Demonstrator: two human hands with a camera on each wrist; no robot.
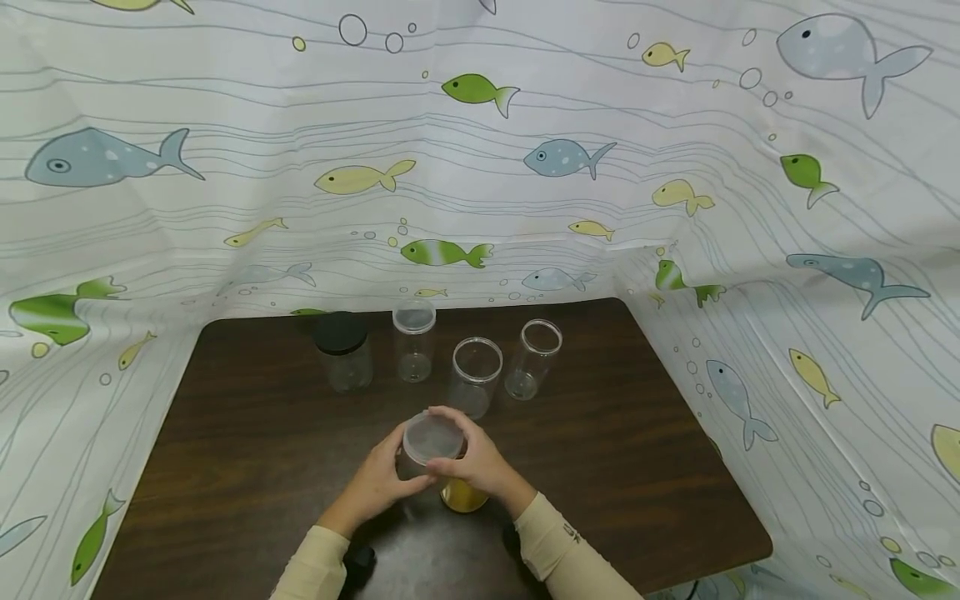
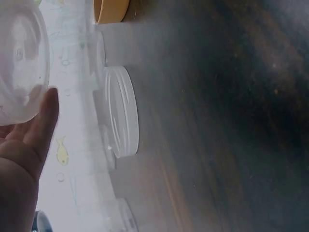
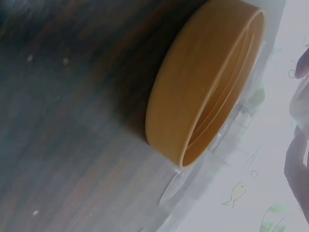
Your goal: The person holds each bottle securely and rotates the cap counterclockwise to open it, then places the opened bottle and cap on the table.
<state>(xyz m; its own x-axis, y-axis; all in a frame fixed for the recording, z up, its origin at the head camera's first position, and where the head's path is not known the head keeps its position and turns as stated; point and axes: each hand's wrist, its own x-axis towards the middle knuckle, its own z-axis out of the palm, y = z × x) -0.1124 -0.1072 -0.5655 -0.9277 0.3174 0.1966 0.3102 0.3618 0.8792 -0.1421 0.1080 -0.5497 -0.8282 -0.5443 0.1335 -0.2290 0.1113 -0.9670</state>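
Note:
Between them my left hand (image 1: 377, 478) and right hand (image 1: 482, 458) grip a clear plastic jar (image 1: 433, 439), raised off the table. Its round top looks cloudy in the head view. The left wrist view shows the jar's underside (image 2: 19, 60), with thumb and fingers curved about it. Below, a translucent white lid (image 2: 126, 111) rests on the tabletop. A gold-yellow lid (image 1: 463, 497) lies under my right hand; the right wrist view shows this lid (image 3: 188, 92) with its threaded inside facing up. Only bits of the right fingers (image 3: 297, 164) show there.
Along the back of the dark wooden table (image 1: 637, 450) stand a black-lidded jar (image 1: 347, 367), a jar with a translucent lid (image 1: 414, 343), and two open clear jars, one wider (image 1: 474, 387) and one slimmer (image 1: 531, 367). A fish-patterned curtain (image 1: 480, 200) surrounds the table's back and sides.

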